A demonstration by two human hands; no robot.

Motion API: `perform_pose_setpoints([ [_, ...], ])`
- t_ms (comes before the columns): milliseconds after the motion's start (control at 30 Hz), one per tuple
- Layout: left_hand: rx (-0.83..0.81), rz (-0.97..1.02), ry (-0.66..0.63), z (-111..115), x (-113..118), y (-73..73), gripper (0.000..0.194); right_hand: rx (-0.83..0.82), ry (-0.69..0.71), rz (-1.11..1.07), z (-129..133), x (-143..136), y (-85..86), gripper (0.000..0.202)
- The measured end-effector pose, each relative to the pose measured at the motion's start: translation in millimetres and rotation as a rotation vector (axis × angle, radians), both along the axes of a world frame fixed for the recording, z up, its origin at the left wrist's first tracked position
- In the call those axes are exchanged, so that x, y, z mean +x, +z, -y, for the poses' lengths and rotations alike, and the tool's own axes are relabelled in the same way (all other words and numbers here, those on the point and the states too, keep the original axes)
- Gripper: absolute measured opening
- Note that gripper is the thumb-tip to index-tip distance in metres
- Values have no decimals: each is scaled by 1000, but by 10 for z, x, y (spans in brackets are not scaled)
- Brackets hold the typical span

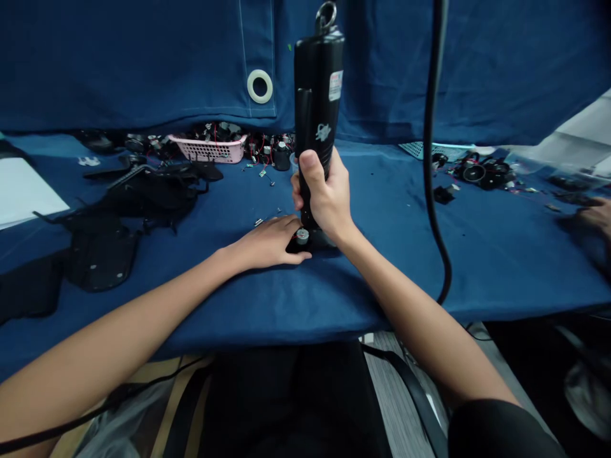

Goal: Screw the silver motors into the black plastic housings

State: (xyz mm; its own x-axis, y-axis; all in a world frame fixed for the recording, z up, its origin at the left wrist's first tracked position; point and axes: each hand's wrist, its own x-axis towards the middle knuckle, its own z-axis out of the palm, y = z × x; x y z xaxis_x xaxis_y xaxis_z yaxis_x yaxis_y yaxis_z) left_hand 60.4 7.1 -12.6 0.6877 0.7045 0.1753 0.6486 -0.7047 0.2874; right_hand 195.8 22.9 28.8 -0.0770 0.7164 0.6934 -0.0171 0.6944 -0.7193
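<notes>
My right hand [329,194] is wrapped around an upright black electric screwdriver [317,95], thumb along its front. A metal ring tops the tool. Its lower end reaches down to a small black part with a silver motor [302,236] near the table's front; the hand and tool hide whether the tip touches it. Low on the cloth, my left hand [272,243] holds this part from the left, with the thumb in front and the fingers behind. A few small metal pieces [258,222] lie just beyond my left hand.
A pink basket [210,150] of wired parts stands at the back. Black molded pieces [143,197] and white paper [28,191] lie left. A black cable [429,140] hangs on the right, before a light-blue basket [442,151] and black parts [482,172]. Another person's hand [596,216] shows far right.
</notes>
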Motion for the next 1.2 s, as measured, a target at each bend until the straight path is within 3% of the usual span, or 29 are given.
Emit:
perform_pose_setpoints([
  [433,59,134,15,113,7,-90,55,51,-29,-23,-99,41,-41,49],
  [900,94,186,-4,120,21,-141,54,-22,14,-161,-15,63,32,50],
  [1200,79,175,12,108,22,-141,54,7,29,-132,51,31,54,45],
])
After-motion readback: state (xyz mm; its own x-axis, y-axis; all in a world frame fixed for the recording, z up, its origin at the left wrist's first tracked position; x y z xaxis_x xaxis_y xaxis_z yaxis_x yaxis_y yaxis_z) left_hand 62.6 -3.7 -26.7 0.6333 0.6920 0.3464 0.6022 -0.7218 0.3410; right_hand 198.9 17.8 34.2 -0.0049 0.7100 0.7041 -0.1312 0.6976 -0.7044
